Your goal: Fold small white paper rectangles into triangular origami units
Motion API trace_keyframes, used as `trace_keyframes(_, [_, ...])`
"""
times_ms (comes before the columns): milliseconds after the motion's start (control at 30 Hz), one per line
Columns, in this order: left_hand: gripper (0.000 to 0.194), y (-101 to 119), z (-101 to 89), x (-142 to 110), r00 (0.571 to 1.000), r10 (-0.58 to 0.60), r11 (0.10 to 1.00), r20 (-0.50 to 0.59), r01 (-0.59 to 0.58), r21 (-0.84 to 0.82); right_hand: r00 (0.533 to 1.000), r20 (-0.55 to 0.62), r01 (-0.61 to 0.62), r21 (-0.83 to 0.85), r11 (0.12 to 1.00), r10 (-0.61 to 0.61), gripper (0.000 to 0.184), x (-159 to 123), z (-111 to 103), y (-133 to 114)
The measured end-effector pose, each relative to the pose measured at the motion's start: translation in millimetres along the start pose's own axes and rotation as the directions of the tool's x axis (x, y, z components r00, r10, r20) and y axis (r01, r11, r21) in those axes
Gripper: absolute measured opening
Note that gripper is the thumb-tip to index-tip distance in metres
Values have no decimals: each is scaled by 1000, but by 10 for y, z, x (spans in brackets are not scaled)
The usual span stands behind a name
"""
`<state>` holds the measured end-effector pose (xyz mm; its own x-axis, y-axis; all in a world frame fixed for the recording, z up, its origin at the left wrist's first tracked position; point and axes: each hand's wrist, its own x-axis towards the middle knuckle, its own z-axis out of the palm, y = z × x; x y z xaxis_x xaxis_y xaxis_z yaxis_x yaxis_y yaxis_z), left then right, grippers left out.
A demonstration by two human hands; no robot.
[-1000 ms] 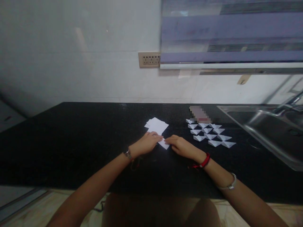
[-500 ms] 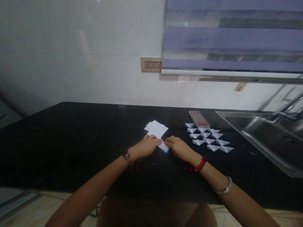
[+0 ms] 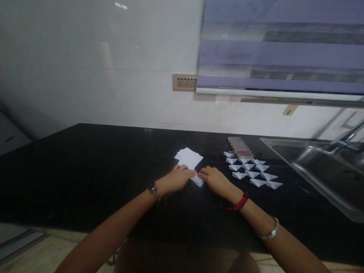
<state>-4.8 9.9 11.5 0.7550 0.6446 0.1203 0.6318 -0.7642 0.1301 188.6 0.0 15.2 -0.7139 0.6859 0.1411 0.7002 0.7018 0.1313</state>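
Note:
A small folded piece of white paper [image 3: 198, 180] lies on the black counter between my hands. My left hand [image 3: 179, 178] has its fingers closed on the paper's left and upper side. From the right, my right hand [image 3: 214, 179] pinches the paper's upper right edge, its fingertips almost meeting those of the left. Just beyond the left fingers rests a loose stack of white paper sheets [image 3: 188, 157], partly covered by that hand. Several folded white paper pieces [image 3: 251, 174] with pointed ends stand in rows to the right.
Behind the folded rows lies a flat pinkish object [image 3: 240, 147], blurred out. A steel sink [image 3: 287, 159] is set into the black counter [image 3: 99, 178] at the right. Along the back wall are a socket strip [image 3: 184, 82] and a purple blind [image 3: 273, 53].
The whole view has shifted slightly, so everything sits a little lower. Both hands keep their hold on the folded paper, with hardly any visible movement.

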Motion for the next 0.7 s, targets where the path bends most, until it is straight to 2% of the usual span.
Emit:
trace_keyframes(433, [34,9,13,-12,999,-17,997,-28,19,72,999,47,22,-17,1000,-21,18,-92,-132,-23])
trace_keyframes(700, [35,-28,72,-37,998,-3,1000,-63,4,12,995,95,-23,9,1000,22,20,-193,-216,-11])
